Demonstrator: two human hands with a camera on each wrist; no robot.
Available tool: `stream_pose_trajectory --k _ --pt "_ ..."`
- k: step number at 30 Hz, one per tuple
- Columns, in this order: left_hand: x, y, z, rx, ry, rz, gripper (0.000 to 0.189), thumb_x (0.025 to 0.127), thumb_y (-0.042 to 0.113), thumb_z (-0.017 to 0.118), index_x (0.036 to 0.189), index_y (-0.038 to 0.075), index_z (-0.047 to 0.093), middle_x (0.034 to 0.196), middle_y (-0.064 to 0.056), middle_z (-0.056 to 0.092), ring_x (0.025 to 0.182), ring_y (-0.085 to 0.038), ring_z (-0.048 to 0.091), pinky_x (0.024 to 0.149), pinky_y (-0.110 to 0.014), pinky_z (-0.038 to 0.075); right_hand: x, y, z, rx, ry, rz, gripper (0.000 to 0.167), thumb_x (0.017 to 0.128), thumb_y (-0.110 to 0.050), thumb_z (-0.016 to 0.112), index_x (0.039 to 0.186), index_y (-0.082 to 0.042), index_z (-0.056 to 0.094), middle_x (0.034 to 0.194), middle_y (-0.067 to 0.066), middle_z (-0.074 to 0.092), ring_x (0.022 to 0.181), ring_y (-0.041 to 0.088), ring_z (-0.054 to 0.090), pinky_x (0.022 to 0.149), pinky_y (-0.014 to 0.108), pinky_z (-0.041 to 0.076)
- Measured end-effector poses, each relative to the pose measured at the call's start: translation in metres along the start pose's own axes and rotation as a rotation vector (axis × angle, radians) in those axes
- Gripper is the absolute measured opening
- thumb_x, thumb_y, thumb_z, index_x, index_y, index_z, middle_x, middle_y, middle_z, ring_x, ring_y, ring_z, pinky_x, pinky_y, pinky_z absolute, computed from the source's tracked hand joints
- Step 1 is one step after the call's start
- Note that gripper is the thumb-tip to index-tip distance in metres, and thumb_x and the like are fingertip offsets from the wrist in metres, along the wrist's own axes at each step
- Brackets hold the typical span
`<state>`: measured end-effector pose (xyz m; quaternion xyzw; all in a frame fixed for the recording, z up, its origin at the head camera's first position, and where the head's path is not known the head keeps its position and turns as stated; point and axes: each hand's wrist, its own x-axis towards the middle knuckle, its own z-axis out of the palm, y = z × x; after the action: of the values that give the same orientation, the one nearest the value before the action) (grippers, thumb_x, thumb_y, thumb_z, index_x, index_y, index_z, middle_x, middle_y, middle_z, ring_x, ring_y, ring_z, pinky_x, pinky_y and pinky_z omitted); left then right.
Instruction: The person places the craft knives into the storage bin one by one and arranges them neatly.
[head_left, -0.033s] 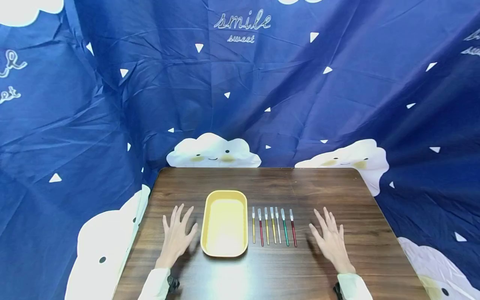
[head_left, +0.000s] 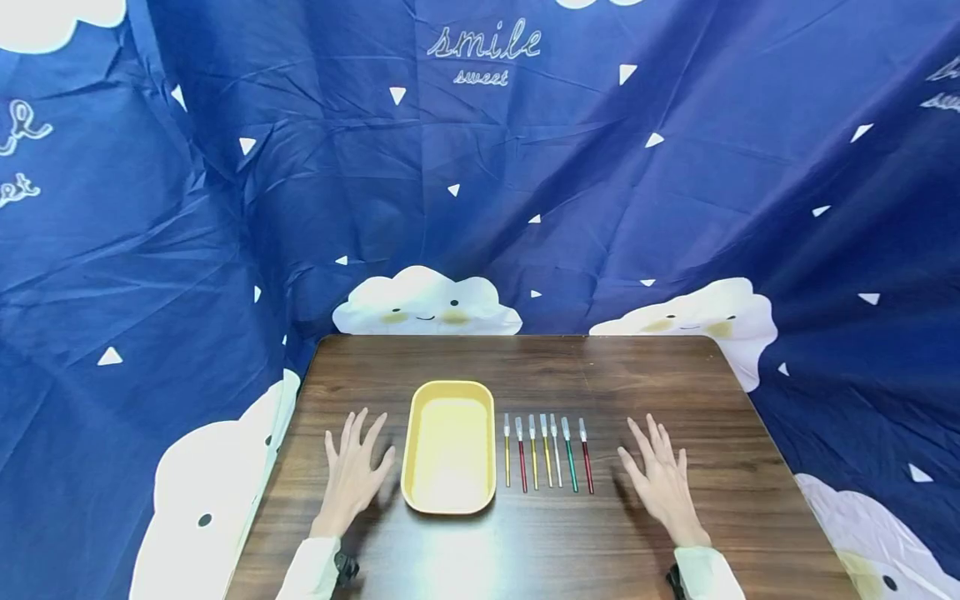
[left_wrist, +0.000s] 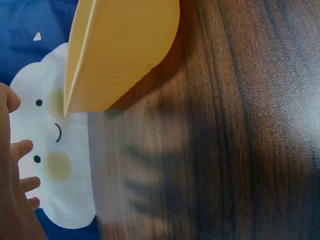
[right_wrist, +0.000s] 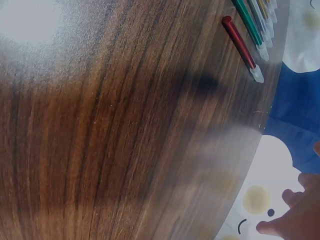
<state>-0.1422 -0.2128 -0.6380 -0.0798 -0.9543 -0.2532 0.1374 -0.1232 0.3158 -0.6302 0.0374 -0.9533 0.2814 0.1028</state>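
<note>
My left hand hovers palm down just left of a yellow tray, its fingers spread and holding nothing. In the left wrist view, this hand's fingertips show at the left edge, apart from the tray. The tray's inside is bare. To its right lies a row of several slim pen-like tools with clear tapered caps pointing away from me: gold, red, silver and green handles. The rightmost is a red one. Right of that row, my right hand is held above the table with spread fingers, touching none of them.
A brown wood-grain table carries everything. Its far edge meets a blue cloth printed with clouds and white triangles, which also hangs along both sides. Bright glare lies on the tabletop in front of the tray.
</note>
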Motion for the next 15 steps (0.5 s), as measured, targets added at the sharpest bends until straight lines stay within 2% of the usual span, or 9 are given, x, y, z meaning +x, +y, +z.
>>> stream_pose_trajectory --k 8,15 --pt "-0.0006 0.0 0.0012 -0.001 0.017 -0.001 0.064 0.099 0.029 0.072 0.158 0.015 0.05 0.164 -0.025 0.037 0.154 -0.048 0.026 0.117 -0.081 0.003 0.0005 -0.0022 0.003 0.014 0.011 -0.009 0.06 0.109 -0.036 0.056 0.161 -0.009 0.042 0.168 0.032 0.025 0.154 0.054 0.02 0.113 0.086 0.007" --pt "-0.0043 0.005 0.0042 -0.02 -0.03 -0.006 0.065 0.101 0.033 0.069 0.159 0.015 0.047 0.166 -0.023 0.035 0.155 -0.046 0.025 0.118 -0.079 0.002 0.0001 -0.0037 0.0098 0.001 0.015 0.007 0.06 0.108 -0.036 0.058 0.159 -0.008 0.043 0.167 0.032 0.027 0.153 0.056 0.023 0.111 0.086 0.013"
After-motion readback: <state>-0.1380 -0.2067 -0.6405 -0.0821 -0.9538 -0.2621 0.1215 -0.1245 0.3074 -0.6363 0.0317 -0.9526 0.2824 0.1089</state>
